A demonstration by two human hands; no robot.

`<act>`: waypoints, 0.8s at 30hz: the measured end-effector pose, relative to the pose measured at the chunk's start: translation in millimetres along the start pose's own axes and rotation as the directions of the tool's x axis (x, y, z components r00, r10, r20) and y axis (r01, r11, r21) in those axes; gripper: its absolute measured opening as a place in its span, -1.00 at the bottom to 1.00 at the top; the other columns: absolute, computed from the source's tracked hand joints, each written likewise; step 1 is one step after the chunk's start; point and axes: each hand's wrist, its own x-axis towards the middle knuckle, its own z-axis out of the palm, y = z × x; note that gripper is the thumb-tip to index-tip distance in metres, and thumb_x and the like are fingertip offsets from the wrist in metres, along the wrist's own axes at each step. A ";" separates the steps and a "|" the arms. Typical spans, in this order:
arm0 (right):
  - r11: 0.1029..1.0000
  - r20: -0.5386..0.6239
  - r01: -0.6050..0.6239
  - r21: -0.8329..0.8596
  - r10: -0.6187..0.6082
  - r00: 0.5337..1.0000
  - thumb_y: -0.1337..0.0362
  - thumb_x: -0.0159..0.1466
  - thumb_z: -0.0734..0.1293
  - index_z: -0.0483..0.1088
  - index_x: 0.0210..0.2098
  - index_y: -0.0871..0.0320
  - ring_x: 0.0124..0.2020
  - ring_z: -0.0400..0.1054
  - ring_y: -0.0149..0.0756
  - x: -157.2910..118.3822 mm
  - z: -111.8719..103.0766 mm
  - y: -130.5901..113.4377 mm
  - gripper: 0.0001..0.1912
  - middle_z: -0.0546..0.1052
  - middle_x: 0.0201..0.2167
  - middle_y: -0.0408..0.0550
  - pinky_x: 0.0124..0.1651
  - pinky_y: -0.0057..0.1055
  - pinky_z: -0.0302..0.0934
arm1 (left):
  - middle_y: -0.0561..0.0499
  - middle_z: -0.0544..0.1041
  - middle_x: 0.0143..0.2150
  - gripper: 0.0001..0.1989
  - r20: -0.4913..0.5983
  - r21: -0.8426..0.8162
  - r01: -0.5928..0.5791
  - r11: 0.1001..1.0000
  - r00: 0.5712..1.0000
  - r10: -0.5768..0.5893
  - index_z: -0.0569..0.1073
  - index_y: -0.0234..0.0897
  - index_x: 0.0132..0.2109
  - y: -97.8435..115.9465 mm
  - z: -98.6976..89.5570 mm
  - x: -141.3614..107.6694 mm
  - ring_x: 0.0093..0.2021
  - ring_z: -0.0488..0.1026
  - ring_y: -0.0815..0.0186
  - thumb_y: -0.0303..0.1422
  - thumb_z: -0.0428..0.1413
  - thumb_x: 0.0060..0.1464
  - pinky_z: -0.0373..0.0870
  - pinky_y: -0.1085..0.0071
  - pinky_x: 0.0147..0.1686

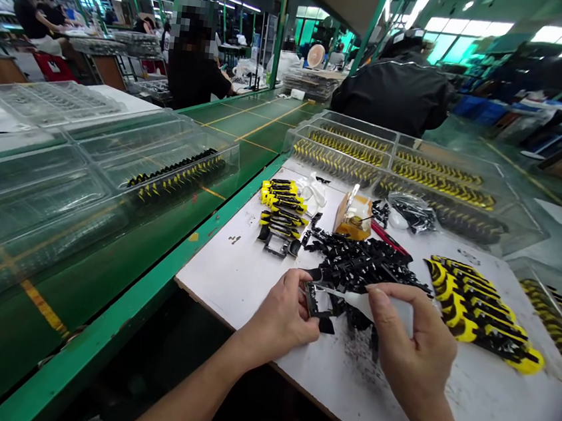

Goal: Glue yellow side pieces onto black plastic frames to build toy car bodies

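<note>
My left hand (282, 318) grips a small black plastic frame (310, 299) with a rectangular opening, held just above the white work board. Pinched between thumb and index finger of my right hand (412, 345) is a white tapered hand tool (357, 303). Its thin tip reaches the upper edge of the frame; the exact kind of tool is not clear. Behind both hands lies a heap of loose black plastic parts (370, 263). Another black frame (277, 243) rests at the front of a row of yellow-and-black parts (282, 200).
Finished-looking yellow-and-black parts (481, 312) lie at the right. An amber open container (354, 219) stands behind the heap. Clear trays (392, 155) of parts sit at the back; more trays (99, 165) lie on the green conveyor (250, 123). Co-workers sit beyond.
</note>
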 end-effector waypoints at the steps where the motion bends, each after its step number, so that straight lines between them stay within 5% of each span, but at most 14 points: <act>1: 1.000 -0.002 0.013 -0.005 -0.013 1.000 0.10 0.24 0.28 0.42 -0.36 0.11 -0.58 0.28 -0.40 0.2 0.7 -0.3 -0.78 0.50 -0.47 -0.12 -0.54 -0.47 0.11 | 0.08 0.38 -0.30 -0.43 -0.002 0.007 -0.005 1.000 1.000 0.005 0.21 -0.27 0.00 0.4 -0.2 0.0 -0.54 0.36 0.50 -0.55 0.13 -0.24 0.38 0.53 -0.51; 24: 0.998 0.056 0.039 -0.048 -0.037 0.998 0.09 0.24 0.28 0.42 -0.36 0.12 -0.72 0.12 -0.47 1.0 3.0 -2.2 -0.77 0.47 -0.53 -0.15 -0.65 -0.47 0.01 | 0.02 0.40 -0.25 -0.44 0.029 0.016 -0.032 0.999 0.999 0.032 0.21 -0.28 0.02 0.5 -2.2 -1.0 -0.49 0.38 0.44 -0.51 0.12 -0.22 0.41 0.46 -0.44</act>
